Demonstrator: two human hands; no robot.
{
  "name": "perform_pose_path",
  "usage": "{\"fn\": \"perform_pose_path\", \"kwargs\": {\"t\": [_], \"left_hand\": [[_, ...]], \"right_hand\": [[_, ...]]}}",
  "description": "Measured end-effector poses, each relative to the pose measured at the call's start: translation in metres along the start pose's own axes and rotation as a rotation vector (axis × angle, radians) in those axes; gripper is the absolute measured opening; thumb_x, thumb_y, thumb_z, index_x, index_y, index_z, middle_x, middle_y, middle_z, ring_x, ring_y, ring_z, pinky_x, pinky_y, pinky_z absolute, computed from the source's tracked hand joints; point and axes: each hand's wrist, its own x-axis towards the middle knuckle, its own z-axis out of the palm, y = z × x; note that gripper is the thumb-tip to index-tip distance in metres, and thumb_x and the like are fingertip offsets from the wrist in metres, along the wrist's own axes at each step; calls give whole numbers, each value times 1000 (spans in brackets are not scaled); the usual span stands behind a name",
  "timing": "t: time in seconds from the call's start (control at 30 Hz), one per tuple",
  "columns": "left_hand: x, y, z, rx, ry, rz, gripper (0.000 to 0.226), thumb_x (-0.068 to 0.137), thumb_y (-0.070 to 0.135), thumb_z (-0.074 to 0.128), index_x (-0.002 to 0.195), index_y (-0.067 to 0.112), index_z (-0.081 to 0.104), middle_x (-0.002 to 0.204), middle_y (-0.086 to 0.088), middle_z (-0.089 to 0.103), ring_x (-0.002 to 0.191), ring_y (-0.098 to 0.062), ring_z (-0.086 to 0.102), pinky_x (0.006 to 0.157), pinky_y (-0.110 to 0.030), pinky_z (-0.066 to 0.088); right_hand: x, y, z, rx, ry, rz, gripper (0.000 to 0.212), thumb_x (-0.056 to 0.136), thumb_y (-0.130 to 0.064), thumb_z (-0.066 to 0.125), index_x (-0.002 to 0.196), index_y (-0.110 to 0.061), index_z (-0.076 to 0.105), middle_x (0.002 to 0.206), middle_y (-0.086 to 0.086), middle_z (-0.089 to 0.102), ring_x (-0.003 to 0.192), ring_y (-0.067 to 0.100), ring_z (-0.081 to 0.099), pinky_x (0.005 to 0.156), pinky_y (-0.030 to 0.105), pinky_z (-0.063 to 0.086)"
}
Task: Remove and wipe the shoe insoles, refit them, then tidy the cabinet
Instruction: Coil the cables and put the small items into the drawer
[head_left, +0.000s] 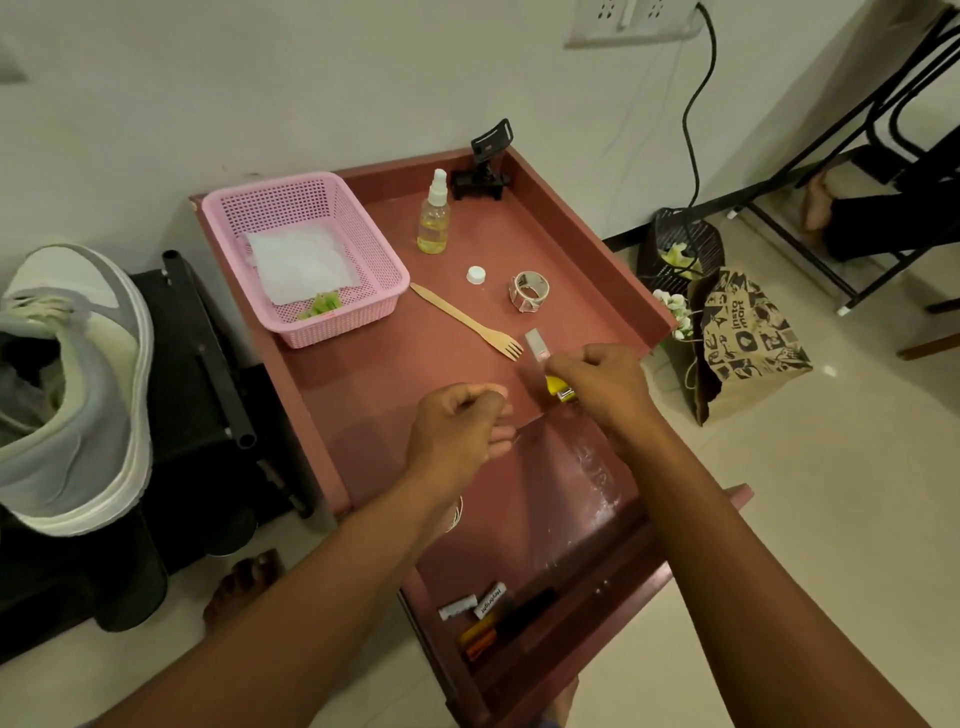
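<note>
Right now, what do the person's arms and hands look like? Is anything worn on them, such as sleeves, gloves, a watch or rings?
Both forearms are bare as far as the picture shows: no sleeves reach into view. The left hand and the right hand wear no gloves. No watch, bracelet or band shows on either wrist, and no ring is visible on the fingers that can be seen.

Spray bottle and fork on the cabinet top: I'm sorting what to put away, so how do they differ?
The spray bottle stands upright near the back; the fork lies flat, nearer the middle. The bottle is clear plastic holding yellowish liquid; the fork is plain pale wood. The bottle is squat and round; the fork is long and thin, its tines pointing toward the right hand. Neither is being touched, and both rest on the cabinet top.
</note>
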Motion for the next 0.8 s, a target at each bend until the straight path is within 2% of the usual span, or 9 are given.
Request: {"fn": "perform_pose_path", "kwargs": {"t": [0.1,0.2,0.3,0.37,0.47,0.57,0.67,0.7,0.8], "left_hand": [[3,8,3,-77,3,-44,17,102,28,63,105,12,70,114,-14,74,103,-30,75,89,-38,62],[7,13,4,-175,-9,-110,32,104,27,61,121,0,67,116,-20,73,105,-34,75,92,-43,61],[9,13,0,-266,5,-100,27,103,21,62,113,-3,68,103,-22,75,97,-37,77,85,-45,64],[10,12,-4,-303,22,-83,20,102,18,62,104,-1,68,95,-21,75,93,-37,77,82,-45,65],[15,10,-8,-299,51,-61,23,103,20,62,111,-1,68,105,-21,77,97,-33,77,88,-45,63],[17,10,-10,-308,96,-35,25,106,21,58,112,-1,67,107,-20,76,95,-27,77,85,-39,64],[17,10,-10,-311,161,-7,19,106,21,58,92,9,64,94,-16,71,88,-24,72,80,-34,64],[17,10,-10,-316,173,1,21,106,21,58,88,10,62,92,-14,69,88,-23,71,79,-33,64],[18,9,-9,-304,193,19,24,105,21,58,83,12,61,89,-12,68,85,-22,71,80,-34,64]], "right_hand": [[-19,-9,5,29,-190,-80,15,82,-18,78,76,-4,75,68,7,71,59,14,63,54,28,52],[-26,-17,15,65,-311,-148,17,82,-16,77,84,1,75,75,15,72,64,21,66,62,36,57],[-29,-21,22,47,-375,-171,12,84,-12,74,87,0,75,80,18,74,69,27,70,70,47,61],[-29,-22,24,30,-417,-182,13,86,-15,76,91,-3,76,86,19,75,80,41,73,77,56,61],[-26,-25,22,5,-469,-202,22,90,-26,78,96,-5,78,91,20,76,86,48,71,79,58,59],[-18,-27,25,-7,-361,-220,23,90,-32,78,89,-9,78,85,16,76,74,36,73,77,55,61],[5,-21,35,-244,-112,-363,6,86,-22,75,89,-20,79,82,-3,75,77,18,71,81,45,61],[11,-21,39,-339,-68,-391,13,85,-18,72,95,-21,79,88,-5,74,81,15,68,83,41,59],[26,-19,55,-563,-33,-486,27,82,-12,62,103,-20,77,100,4,69,94,25,64,76,36,54]]}}
